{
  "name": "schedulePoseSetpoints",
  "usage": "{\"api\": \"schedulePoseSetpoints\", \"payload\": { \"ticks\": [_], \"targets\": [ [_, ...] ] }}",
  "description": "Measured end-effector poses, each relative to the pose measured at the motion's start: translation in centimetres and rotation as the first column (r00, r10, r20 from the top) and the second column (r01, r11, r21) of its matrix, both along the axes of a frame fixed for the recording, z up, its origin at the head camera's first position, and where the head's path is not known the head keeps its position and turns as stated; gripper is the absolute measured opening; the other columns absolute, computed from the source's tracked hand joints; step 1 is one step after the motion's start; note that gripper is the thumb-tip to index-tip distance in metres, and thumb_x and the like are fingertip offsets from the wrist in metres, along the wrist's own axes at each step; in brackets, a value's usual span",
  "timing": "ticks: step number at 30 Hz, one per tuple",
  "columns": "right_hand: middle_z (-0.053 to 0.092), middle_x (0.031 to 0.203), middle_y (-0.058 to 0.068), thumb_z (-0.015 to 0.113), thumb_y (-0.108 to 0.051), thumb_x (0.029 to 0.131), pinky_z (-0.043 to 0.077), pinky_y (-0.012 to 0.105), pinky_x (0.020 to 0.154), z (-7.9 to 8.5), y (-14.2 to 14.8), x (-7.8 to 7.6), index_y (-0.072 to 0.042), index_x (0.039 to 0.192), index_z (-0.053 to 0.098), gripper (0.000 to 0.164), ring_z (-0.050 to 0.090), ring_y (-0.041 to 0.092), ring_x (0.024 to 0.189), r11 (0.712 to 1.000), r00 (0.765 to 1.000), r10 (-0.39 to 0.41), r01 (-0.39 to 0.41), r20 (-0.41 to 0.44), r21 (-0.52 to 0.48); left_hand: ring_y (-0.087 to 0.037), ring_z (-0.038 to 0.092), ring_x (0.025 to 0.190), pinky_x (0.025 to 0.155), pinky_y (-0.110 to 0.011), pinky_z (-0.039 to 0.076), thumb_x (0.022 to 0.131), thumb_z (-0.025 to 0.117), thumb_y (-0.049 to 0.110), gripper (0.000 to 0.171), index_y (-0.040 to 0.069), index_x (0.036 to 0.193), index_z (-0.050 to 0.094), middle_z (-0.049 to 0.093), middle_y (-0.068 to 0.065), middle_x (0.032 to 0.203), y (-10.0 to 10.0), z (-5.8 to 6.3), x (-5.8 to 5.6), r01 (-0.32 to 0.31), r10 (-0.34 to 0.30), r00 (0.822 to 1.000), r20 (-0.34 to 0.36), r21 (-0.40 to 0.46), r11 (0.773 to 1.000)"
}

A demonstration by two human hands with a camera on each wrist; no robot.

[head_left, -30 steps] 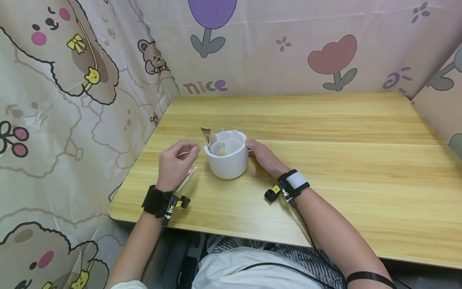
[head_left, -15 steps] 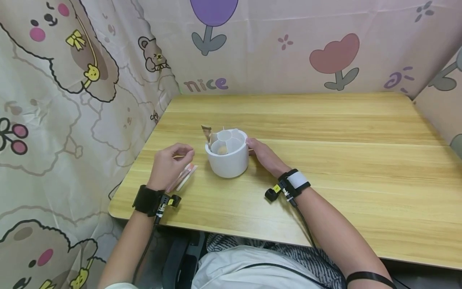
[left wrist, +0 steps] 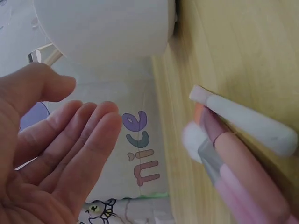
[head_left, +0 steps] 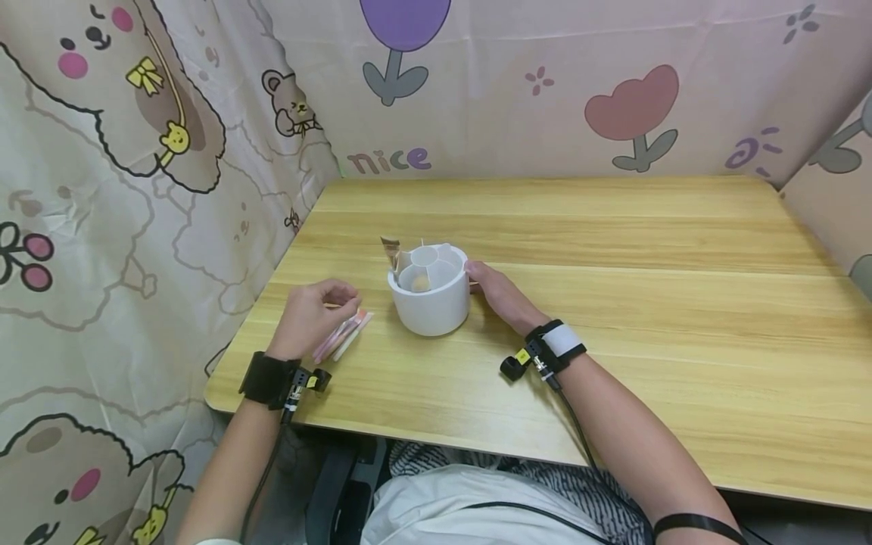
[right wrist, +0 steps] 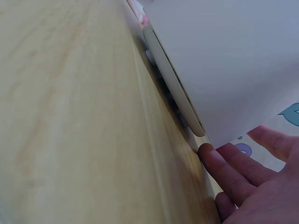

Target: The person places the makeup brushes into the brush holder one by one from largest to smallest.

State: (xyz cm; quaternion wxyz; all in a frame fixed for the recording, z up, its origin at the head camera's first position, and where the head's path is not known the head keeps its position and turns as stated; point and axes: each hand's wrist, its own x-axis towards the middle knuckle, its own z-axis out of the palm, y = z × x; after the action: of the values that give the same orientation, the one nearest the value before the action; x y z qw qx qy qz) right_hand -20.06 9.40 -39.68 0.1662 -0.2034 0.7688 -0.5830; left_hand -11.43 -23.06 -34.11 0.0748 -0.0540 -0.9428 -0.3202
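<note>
A white round organizer with inner compartments stands upright on the table. Fingers of my right hand touch its right side, and in the right wrist view fingertips lie against its lower edge. To its left, my left hand hovers with loosely bent fingers and nothing in them. Beside and below that hand lie makeup brushes: a white-handled one, a peach-handled one and a pink one with white bristles. A brown-gold item leans out of the organizer; its kind is unclear.
The wood-grain table extends far to the right and back. A patterned curtain borders the left side, and another printed cloth hangs behind. Cables run from the wrist cameras along the arms.
My left hand has drawn back left and slightly down, away from the organizer, uncovering more of the brushes on the table. My right hand and the organizer have stayed in place.
</note>
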Motion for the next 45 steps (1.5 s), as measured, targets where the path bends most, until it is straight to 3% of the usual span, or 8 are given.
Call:
{"api": "schedulePoseSetpoints", "payload": {
  "ticks": [12,24,35,45],
  "targets": [
    [0.048,0.161,0.003,0.027,-0.056,0.108,0.028,0.055,0.129,0.0,0.0,0.0,-0.025,0.156,0.045,0.059,0.045,0.030,0.148,1.000,1.000,0.004,-0.004,-0.009,-0.006,-0.032,0.074,0.102,0.093,-0.051,0.061,0.098,0.070,0.025,0.025,0.005,0.113,0.074,0.079,-0.015,0.108,-1.1,-0.4,-0.1,0.009,-0.004,0.996,0.088,-0.060,0.998],
    [0.048,0.161,0.002,0.027,-0.056,0.108,0.028,0.056,0.128,-0.2,0.1,-0.1,-0.026,0.155,0.046,0.059,0.045,0.029,0.148,1.000,1.000,0.012,-0.013,-0.004,-0.010,-0.029,0.073,0.099,0.091,-0.049,0.060,0.097,0.071,0.023,0.026,0.004,0.115,0.074,0.079,-0.014,0.107,-2.4,-1.0,-0.4,0.028,-0.003,0.982,0.190,-0.129,0.991],
    [0.048,0.161,0.003,0.027,-0.057,0.108,0.029,0.055,0.128,-0.1,0.1,0.0,-0.025,0.155,0.046,0.059,0.045,0.029,0.148,1.000,1.000,0.007,-0.007,-0.013,-0.004,-0.029,0.074,0.096,0.088,-0.048,0.061,0.095,0.074,0.018,0.026,0.001,0.115,0.075,0.079,-0.016,0.105,-2.7,-1.9,-0.6,0.047,-0.013,0.981,0.193,-0.171,0.984],
    [0.048,0.160,0.002,0.027,-0.056,0.108,0.030,0.055,0.128,-0.1,0.1,-0.1,-0.026,0.155,0.046,0.059,0.045,0.029,0.148,1.000,1.000,0.010,-0.010,-0.021,-0.009,-0.030,0.074,0.096,0.088,-0.048,0.061,0.095,0.074,0.017,0.025,0.001,0.114,0.074,0.078,-0.017,0.106,-2.9,-2.2,-0.7,0.020,0.017,0.981,0.191,-0.188,0.982]
  ]
}}
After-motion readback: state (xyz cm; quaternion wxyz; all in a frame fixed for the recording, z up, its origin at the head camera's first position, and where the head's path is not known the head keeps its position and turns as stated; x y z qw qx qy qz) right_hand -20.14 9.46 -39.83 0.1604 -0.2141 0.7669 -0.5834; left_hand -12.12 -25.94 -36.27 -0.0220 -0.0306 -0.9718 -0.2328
